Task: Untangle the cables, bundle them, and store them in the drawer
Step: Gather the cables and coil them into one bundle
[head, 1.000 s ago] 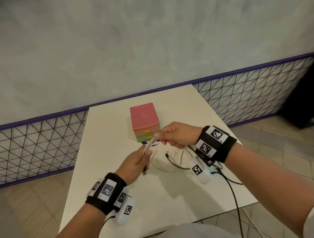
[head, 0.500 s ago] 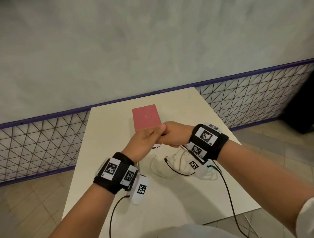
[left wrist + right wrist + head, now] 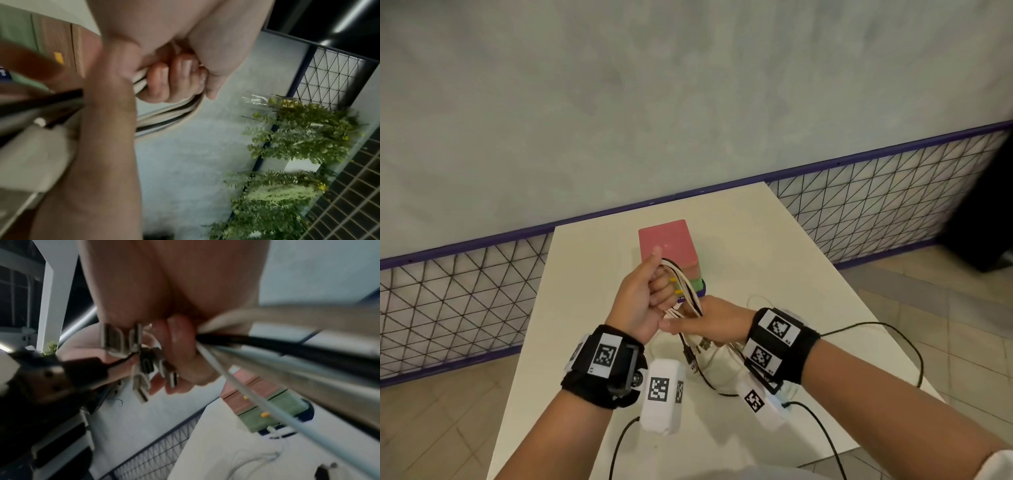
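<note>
Left hand (image 3: pixel 642 299): we find it fisted around the looped cables (image 3: pixel 685 291), held above the worktop (image 3: pixel 585 274).
Right hand (image 3: pixel 709 322): we see it gripping the same cables lower down, plugs (image 3: pixel 141 363) dangling below.
Drawer unit (image 3: pixel 667 245): just behind both hands, drawers closed.

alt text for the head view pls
Left hand grips looped white and black cables while the right hand pinches them lower down, above a white table holding a small closed drawer box.
</note>
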Demonstrator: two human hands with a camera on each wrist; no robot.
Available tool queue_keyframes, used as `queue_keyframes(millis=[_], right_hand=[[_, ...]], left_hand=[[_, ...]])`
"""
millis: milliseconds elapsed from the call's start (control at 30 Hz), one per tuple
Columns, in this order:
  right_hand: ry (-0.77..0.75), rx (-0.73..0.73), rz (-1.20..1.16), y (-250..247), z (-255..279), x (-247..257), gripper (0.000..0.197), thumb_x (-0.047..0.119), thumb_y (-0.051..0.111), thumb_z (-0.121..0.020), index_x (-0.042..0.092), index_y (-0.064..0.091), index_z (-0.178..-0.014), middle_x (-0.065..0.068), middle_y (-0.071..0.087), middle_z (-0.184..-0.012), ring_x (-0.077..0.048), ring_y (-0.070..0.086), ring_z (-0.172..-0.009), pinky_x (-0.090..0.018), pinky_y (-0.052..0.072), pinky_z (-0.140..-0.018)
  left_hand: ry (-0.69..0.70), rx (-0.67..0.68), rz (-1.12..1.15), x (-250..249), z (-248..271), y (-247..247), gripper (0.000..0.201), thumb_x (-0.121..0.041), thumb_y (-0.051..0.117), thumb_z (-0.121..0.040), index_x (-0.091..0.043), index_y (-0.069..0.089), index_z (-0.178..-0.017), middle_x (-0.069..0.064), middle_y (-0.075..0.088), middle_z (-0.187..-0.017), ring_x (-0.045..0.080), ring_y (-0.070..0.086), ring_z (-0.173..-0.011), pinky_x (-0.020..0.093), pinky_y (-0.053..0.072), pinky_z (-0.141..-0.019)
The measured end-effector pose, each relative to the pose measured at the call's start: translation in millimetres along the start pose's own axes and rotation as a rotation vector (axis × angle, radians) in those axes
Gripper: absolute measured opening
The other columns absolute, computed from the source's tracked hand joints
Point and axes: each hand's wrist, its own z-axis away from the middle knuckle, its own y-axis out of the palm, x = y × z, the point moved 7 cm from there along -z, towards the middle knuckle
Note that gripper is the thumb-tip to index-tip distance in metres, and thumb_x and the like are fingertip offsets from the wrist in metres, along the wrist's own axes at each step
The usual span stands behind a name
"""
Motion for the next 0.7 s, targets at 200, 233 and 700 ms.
queue_keyframes(millis=[200, 233, 700], right_hand=[[0.038, 0.056, -0.238, 17.9, -3.7, -6.4, 0.033, 0.025, 0.055, -0.088, 0.012, 0.056, -0.057, 0.0, 0.058, -0.057, -0.014, 0.049, -0.05, -0.027, 0.038, -0.056], [0.058, 0.045, -0.337, 20.9, -4.4, -9.8, 0.034, 0.021, 0.055, -0.089, 0.012, 0.052, -0.056, -0.003, 0.056, -0.055, -0.015, 0.048, -0.046, -0.026, 0.036, -0.051], [0.102, 0.01, -0.517, 10.7, 0.8, -11.7, 0.028, 0.012, 0.046, -0.082, 0.012, 0.041, -0.055, -0.004, 0.043, -0.042, -0.014, 0.032, -0.034, -0.014, 0.021, -0.04]], left_hand=[[0.016, 0.026, 0.099, -11.5, -2.9, 12.3, 0.052, -0.038, 0.046, -0.095, -0.021, 0.034, -0.047, -0.009, 0.022, -0.039, 0.004, 0.022, -0.031, 0.018, 0.021, -0.034], [0.019, 0.015, 0.086, -11.8, -3.1, 13.0, 0.052, -0.038, 0.046, -0.096, -0.021, 0.033, -0.049, -0.009, 0.022, -0.04, 0.004, 0.022, -0.032, 0.018, 0.022, -0.034], [-0.069, 0.209, -0.572, 34.4, 16.3, 10.6, 0.074, -0.061, 0.056, -0.076, 0.002, 0.057, -0.115, 0.003, 0.072, -0.083, 0.006, 0.065, -0.065, 0.016, 0.049, -0.065]])
